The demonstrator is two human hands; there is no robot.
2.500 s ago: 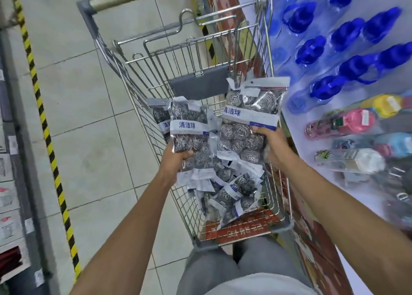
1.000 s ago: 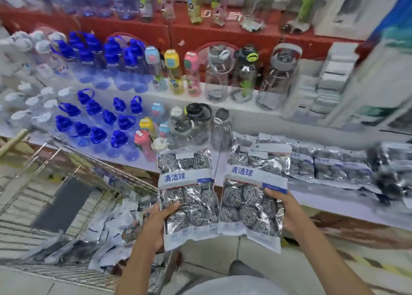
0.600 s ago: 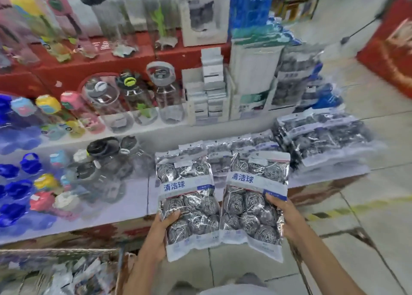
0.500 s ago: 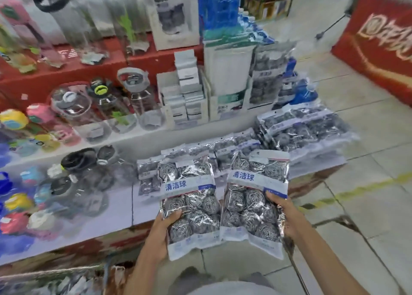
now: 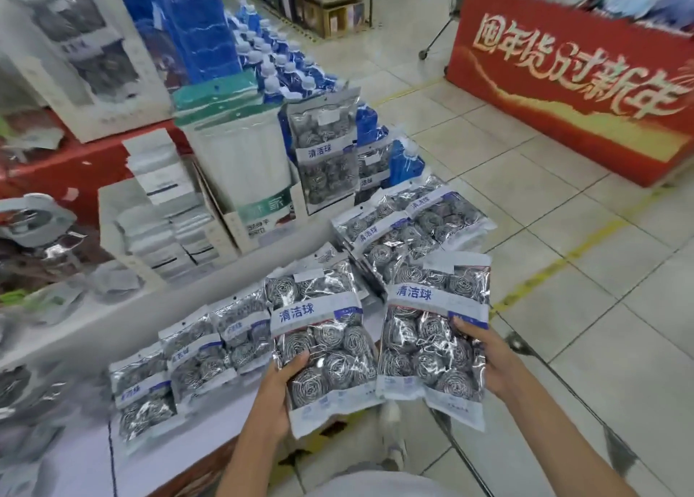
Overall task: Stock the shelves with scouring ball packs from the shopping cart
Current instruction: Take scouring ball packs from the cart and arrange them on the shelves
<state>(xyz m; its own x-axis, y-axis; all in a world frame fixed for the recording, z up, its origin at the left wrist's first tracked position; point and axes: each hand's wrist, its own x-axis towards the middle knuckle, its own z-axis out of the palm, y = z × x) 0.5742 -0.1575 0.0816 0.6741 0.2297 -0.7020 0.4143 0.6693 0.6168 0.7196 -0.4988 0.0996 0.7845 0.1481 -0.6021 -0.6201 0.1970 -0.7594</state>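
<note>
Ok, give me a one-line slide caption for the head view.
Left hand and right hand each hold a scouring ball pack above the shelf of stocked packs.

2 hands (image 5: 271, 391) are showing, each gripping 1 scouring ball pack (image 5: 325, 346). Roughly 8 more packs are lying on the white shelf (image 5: 180, 455), count blurred; 1 pack is standing upright (image 5: 326, 154).

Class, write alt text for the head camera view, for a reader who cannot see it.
A person's left hand and right hand each hold a scouring ball pack, left pack and right pack, above a white shelf where more packs already lie. A red banner stands across the tiled aisle.
</note>
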